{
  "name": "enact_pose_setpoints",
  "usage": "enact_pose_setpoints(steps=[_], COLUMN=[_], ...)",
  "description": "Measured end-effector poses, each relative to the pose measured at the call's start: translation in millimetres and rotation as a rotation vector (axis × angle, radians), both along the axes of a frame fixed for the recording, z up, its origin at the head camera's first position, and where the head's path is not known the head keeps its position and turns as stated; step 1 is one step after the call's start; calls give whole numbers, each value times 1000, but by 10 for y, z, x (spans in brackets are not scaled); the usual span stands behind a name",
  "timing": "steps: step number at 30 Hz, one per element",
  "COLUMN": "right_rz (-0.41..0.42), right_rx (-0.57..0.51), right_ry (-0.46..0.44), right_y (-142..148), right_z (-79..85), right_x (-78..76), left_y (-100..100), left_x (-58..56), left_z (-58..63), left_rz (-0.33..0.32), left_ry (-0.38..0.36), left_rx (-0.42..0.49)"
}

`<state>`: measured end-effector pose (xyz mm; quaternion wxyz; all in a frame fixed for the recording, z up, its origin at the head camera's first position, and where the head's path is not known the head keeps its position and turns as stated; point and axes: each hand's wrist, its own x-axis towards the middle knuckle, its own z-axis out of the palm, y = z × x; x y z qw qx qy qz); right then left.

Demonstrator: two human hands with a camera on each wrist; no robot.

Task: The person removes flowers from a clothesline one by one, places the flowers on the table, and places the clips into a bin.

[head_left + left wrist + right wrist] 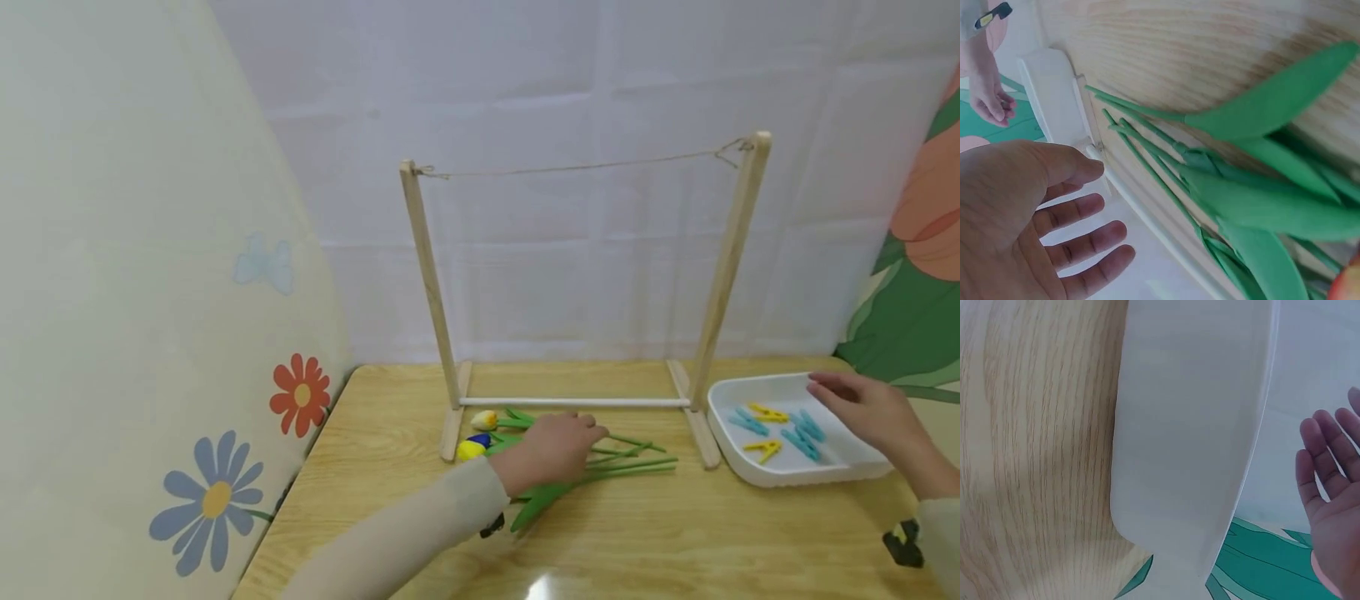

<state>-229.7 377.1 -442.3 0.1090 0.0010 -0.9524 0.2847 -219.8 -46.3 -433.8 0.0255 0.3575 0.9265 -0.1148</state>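
Observation:
Several artificial tulips (633, 470) lie on the table, green stems pointing right; white-yellow, blue and yellow blooms (471, 451) show at the left. My left hand (555, 450) hovers over their middle and hides part of them. In the left wrist view, its loosely spread fingers hold nothing, beside the stems and leaves (1260, 194). A red-orange bloom (1346, 284) peeks in at that view's corner. My right hand (870, 408) is above the right part of a white tray (780, 478), fingers extended and holding nothing. Yellow clothespins (768, 412) and blue clothespins (801, 443) lie inside it.
Behind the tulips stands a wooden frame (431, 283) with twine (570, 168) strung between its post tops. A white rod (570, 402) joins the posts low down. White cloth (555, 283) hangs behind; a flower-printed panel (187, 333) borders the left.

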Motion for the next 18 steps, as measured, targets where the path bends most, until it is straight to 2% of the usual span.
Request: enact_pose_setpoints(steps=[7,11,18], right_rz=[58,98,195], right_rx=[119,203,335], right_ry=[227,386,671], right_y=[-88,-102,-110], right_z=[-37,-77,-122], right_x=[7,9,-14], left_y=[-180,-311,-565], left_x=[-45,-66,-77], left_z=[69,116,146], left_rz=[-68,-87,-124], left_ry=[56,82,135], left_rx=[6,4,54])
